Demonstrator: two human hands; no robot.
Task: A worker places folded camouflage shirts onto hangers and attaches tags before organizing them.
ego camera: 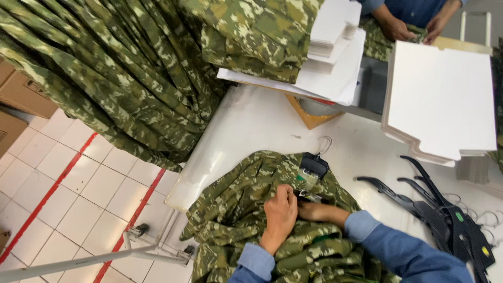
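A camouflage garment [236,204] on a black hanger [314,163] lies crumpled on the white table [251,126]. My left hand [280,212] presses down on the fabric near the collar, fingers curled into the cloth. My right hand [314,210] reaches in from the right and is partly tucked under folds by the collar, next to a small tag; its fingers are mostly hidden. Both arms wear blue sleeves.
Several camouflage garments [115,68] hang at the upper left over a tiled floor with red lines. Folded camouflage pieces [257,36] and white card sheets [440,99] lie at the back. Black hangers [445,215] are piled at right. Another person's hands [408,26] work at top right.
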